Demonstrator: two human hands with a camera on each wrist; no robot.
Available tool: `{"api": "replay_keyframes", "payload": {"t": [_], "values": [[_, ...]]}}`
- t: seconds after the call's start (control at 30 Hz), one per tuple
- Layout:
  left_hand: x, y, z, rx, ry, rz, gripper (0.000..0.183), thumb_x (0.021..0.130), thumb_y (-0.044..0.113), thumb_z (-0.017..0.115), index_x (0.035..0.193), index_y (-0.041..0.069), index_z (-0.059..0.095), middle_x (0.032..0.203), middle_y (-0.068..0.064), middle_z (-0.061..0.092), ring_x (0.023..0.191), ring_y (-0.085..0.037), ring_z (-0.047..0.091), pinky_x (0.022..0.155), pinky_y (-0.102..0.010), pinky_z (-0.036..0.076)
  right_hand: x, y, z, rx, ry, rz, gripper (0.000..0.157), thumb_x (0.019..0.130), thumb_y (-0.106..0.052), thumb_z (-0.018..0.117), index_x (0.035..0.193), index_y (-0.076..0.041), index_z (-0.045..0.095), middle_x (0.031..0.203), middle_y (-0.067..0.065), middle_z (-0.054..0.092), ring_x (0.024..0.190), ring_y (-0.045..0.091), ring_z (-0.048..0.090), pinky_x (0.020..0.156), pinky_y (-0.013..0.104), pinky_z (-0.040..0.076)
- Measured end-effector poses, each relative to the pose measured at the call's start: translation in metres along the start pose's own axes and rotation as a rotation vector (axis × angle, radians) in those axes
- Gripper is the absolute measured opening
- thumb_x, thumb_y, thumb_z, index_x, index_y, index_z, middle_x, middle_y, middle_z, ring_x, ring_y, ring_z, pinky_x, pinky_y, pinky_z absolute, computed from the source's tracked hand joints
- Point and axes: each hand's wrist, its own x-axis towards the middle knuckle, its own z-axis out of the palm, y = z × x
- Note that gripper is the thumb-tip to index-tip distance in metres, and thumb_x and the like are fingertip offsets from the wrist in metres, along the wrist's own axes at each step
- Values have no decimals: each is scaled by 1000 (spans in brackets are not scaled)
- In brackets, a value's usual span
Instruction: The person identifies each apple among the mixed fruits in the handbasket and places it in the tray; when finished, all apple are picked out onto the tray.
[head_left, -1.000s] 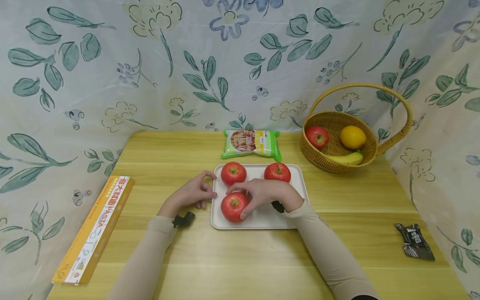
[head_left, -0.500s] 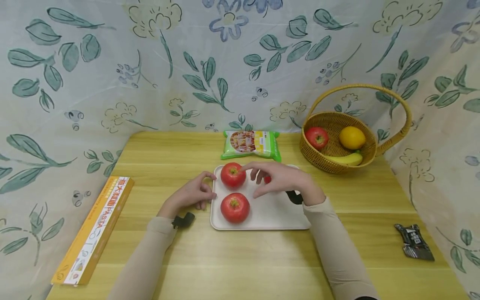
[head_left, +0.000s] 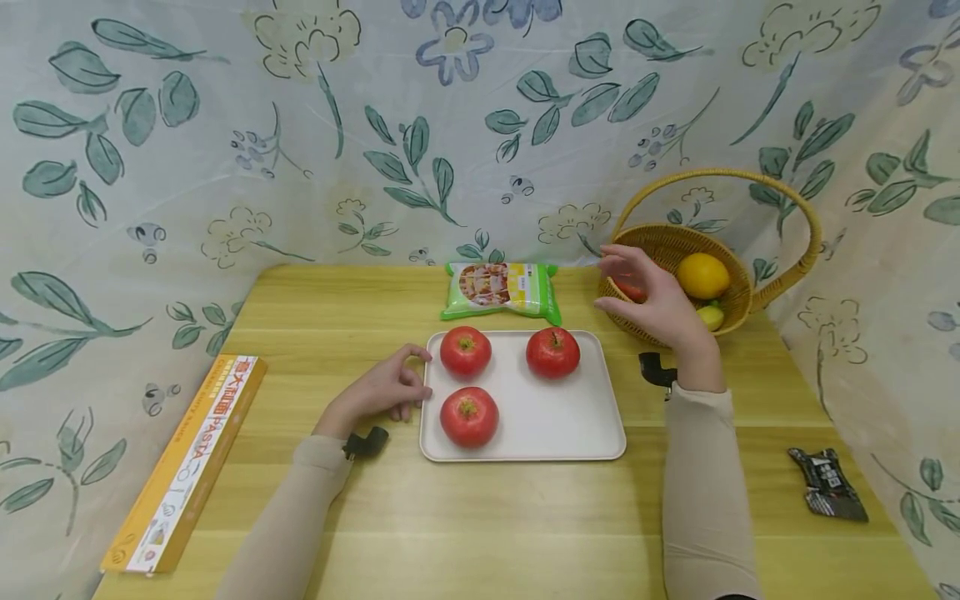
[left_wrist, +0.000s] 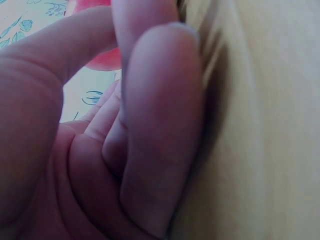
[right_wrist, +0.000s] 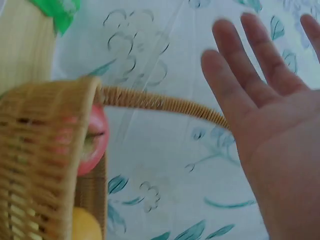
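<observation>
My right hand is over the left side of the wicker basket, fingers apart, holding nothing. It partly hides the red apple in the basket, which shows again as an apple in the right wrist view. A lemon and a partly covered banana lie in there too. My left hand rests at the left rim of the white tray, index finger and thumb touching it, other fingers loosely bent. The tray bears three red apples: back left, front left, back right.
A green snack bag lies behind the tray. On the left is a long orange pasta box. A small black packet lies at the right. Floral cloth hangs behind the wooden table.
My right hand has let go of the front left apple, risen and moved across to the right, over the basket. The left hand stays at the tray's rim.
</observation>
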Motion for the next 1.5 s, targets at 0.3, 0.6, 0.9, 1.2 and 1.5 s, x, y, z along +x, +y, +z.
{"api": "replay_keyframes", "payload": {"t": [0.3,0.6,0.9,1.2,1.5], "values": [[0,-1,0,8,-4,9,64,94,21,80,146,19,42,88,-10,72,56,-20,64,51,-29,54,-2,50,-23,72,180,213,79,98,-29,79,164,-23,36,168,13,37,157,36,33,131,59,24],[-1,-1,0,7,-4,17,65,94,22,80,146,20,42,88,-9,72,56,-19,64,51,-29,55,10,104,-36,-36,54,367,94,95,-48,78,169,-29,22,178,15,16,162,46,19,128,71,18],[0,-2,0,21,3,15,64,94,20,80,147,18,42,83,-8,70,54,-17,62,50,-28,54,24,114,-38,-39,-130,401,101,97,-46,76,171,-35,8,174,28,18,159,51,21,125,74,23],[0,1,-1,14,6,8,65,94,21,80,147,20,42,84,-8,70,54,-17,62,51,-28,53,34,126,-37,34,-175,368,94,103,-21,72,171,-23,7,168,36,23,153,51,29,126,69,23],[0,1,0,20,5,8,65,94,22,81,146,20,43,85,-8,71,54,-18,63,51,-28,54,36,128,-35,-7,-238,363,91,105,-21,68,171,-25,6,174,30,12,155,53,22,127,72,19]]}}
